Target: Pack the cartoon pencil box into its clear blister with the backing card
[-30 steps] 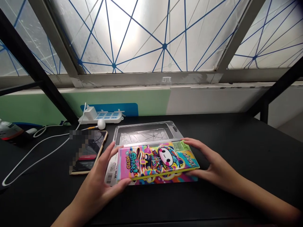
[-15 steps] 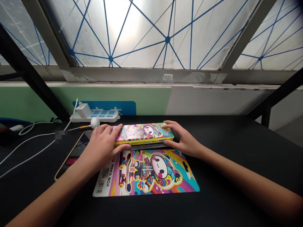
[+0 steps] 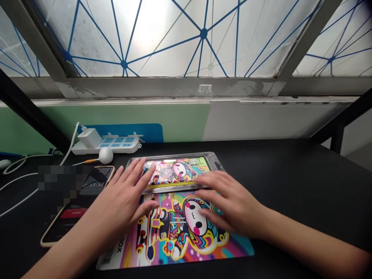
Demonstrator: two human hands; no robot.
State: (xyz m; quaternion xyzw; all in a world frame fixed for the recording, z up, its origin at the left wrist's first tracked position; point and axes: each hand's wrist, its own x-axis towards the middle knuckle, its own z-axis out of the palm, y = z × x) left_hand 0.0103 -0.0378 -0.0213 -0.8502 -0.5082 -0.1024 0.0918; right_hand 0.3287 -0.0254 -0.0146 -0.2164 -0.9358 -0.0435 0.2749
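A colourful pencil box (image 3: 174, 171) with a cartoon panda lies inside a clear plastic tray (image 3: 215, 162) on the black table. In front of it lies the flat printed backing card (image 3: 180, 236) with the same panda. My left hand (image 3: 123, 201) hovers open over the card's left end, fingertips near the box's left end. My right hand (image 3: 229, 203) is spread open over the card's right part, just in front of the box. Neither hand holds anything.
A phone (image 3: 75, 201) with a lit screen lies left of the card. Behind it are a white power strip (image 3: 113, 144) with a charger, a white ball-shaped plug end (image 3: 105, 155) and white cables (image 3: 17, 182). A window sill and black frame bars stand behind the table.
The hands carried the pencil box back off the card and set it in the clear tray. Both hands then let go and drew back over the card, fingers spread.
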